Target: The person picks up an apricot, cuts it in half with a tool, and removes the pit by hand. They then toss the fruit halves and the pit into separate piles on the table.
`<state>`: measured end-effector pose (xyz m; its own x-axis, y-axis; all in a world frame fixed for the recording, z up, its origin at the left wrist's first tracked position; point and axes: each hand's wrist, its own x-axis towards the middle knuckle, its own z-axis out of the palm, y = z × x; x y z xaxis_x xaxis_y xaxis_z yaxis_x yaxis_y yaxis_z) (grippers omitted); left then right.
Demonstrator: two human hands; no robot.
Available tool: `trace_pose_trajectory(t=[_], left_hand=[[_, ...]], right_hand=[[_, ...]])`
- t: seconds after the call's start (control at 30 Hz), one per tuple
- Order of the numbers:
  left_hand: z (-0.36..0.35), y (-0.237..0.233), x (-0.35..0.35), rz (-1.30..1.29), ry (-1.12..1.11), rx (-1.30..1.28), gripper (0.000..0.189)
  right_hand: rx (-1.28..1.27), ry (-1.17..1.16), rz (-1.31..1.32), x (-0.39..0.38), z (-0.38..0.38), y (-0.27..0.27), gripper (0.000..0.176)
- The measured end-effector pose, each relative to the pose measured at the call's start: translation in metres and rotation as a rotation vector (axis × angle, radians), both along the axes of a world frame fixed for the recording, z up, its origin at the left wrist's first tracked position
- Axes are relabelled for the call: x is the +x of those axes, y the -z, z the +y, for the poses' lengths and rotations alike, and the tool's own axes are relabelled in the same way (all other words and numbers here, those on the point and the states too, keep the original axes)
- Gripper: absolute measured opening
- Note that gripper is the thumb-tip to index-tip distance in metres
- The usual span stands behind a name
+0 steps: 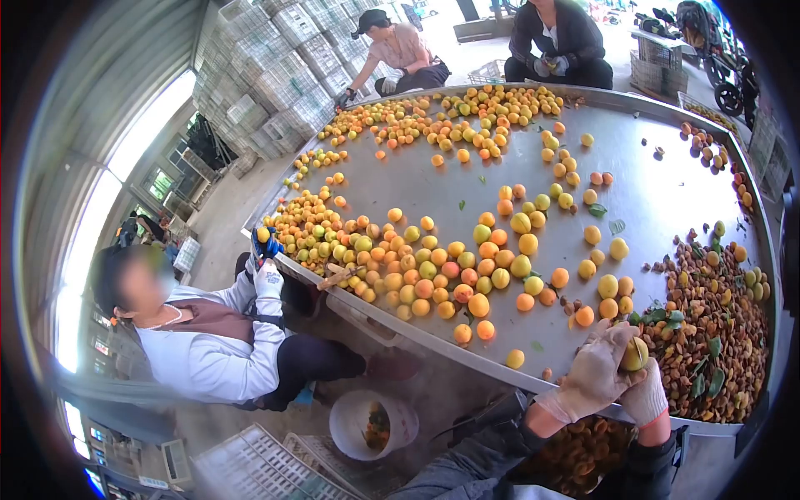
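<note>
Near the table's front edge, both my hands wear pale work gloves and meet around a yellow-green apricot (634, 354). My left hand (593, 377) has its fingers curled against the fruit's left side. My right hand (646, 398) grips it from below and the right. Parts of the fingers are hidden, so I cannot make out a tool between them. Close by on the metal table (417, 190), to the right, lies a heap of brown apricot pits (708, 333) with some leaves. Loose apricots (608, 287) lie just beyond my left hand.
More apricots (400, 258) spread across the table's left and far side. A person in a white jacket (208, 350) sits at the left; two people (408, 54) work at the far edge. A white bucket (373, 423) and crates (258, 462) stand on the floor. Brown pieces (583, 454) lie below my forearms.
</note>
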<state>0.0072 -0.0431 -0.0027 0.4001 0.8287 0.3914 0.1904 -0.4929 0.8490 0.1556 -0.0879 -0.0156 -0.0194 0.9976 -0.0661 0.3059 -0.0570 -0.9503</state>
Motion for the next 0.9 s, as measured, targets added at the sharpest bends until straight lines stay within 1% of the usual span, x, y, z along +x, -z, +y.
trace_pose_trajectory(t=[0.03,0.07,0.1,0.17,0.2,0.23,0.27,0.3,0.33,0.37,0.4,0.43,0.47,0.5,0.57,0.6,0.63,0.67,0.7,0.73,0.77,0.8,0.83,0.9], left_hand=[[0.001,0.002,0.001,0.051,0.005,-0.046,0.057],[0.002,0.004,0.001,0.104,0.009,-0.091,0.058],[0.003,0.001,0.0,0.104,0.009,-0.092,0.058],[0.003,-0.006,-0.005,-0.211,0.075,-0.207,0.059],[0.003,0.0,-0.005,-0.341,0.143,-0.394,0.062],[0.005,0.007,-0.011,-0.489,0.217,-0.622,0.061],[0.005,0.018,-0.015,-0.629,0.312,-0.873,0.059],[0.001,0.004,-0.01,-0.217,0.112,-0.501,0.054],[0.001,-0.003,-0.012,-0.123,0.075,-0.447,0.051],[0.002,-0.015,-0.011,-0.11,0.017,-0.239,0.051],[0.002,-0.012,-0.009,-0.084,-0.027,-0.106,0.054],[0.001,-0.013,-0.007,-0.085,-0.027,-0.125,0.057],[0.0,-0.014,-0.007,-0.079,-0.048,-0.135,0.059],[0.003,-0.013,-0.009,-0.093,-0.021,-0.145,0.059],[0.009,-0.004,-0.009,0.078,-0.041,0.111,0.063],[0.01,-0.002,-0.012,0.139,-0.036,0.143,0.065],[0.007,-0.001,-0.011,0.137,-0.036,0.143,0.065],[0.004,-0.001,-0.009,-0.14,0.04,-0.088,0.065],[0.002,-0.002,-0.007,-0.423,0.112,-0.318,0.066],[0.002,-0.003,-0.008,-0.426,0.108,-0.316,0.066],[0.004,-0.005,-0.011,-0.532,0.168,-0.57,0.065],[0.005,-0.006,-0.013,-0.634,0.226,-0.827,0.064],[0.005,-0.009,-0.013,-0.633,0.221,-0.825,0.064],[0.003,-0.012,-0.009,-0.467,0.181,-0.675,0.066]], right_hand=[[-0.051,-0.015,-0.014,0.002,0.001,0.003,0.025],[0.019,-0.035,-0.141,0.0,0.005,0.002,0.015],[0.018,-0.035,-0.141,-0.005,0.007,0.0,0.015],[0.125,0.101,0.087,-0.021,0.007,-0.009,0.016],[0.036,0.108,0.114,-0.025,0.009,-0.021,0.017],[-0.141,0.25,0.528,-0.032,0.013,-0.022,0.018],[-0.424,0.482,1.12,-0.033,0.014,-0.031,0.019],[-0.286,0.261,0.896,-0.02,0.008,-0.007,0.018],[0.117,0.155,0.057,-0.018,0.003,0.01,0.018],[0.124,0.164,-0.112,-0.018,0.004,0.008,0.021],[0.093,0.107,-0.273,-0.017,0.003,-0.011,0.019],[0.099,0.134,-0.267,-0.017,0.002,-0.004,0.017],[0.024,0.053,-0.22,-0.014,0.004,-0.013,0.016],[0.005,-0.016,-0.235,-0.014,0.006,-0.016,0.016],[-0.087,-0.068,-0.213,-0.008,0.008,-0.023,0.015],[-0.087,-0.064,-0.218,-0.007,0.007,-0.023,0.015],[-0.019,-0.03,-0.221,-0.008,0.007,-0.022,0.016],[0.049,0.003,-0.222,-0.01,0.006,-0.021,0.018],[0.05,-0.005,-0.228,-0.012,0.006,-0.023,0.018],[0.078,0.067,-0.301,-0.017,0.006,-0.025,0.021],[0.107,0.142,-0.37,-0.02,0.005,-0.026,0.025],[0.108,0.14,-0.367,-0.023,0.003,-0.023,0.025],[0.128,0.171,-0.375,-0.026,0.002,-0.02,0.027],[0.147,0.197,-0.384,-0.028,0.002,-0.017,0.029]])
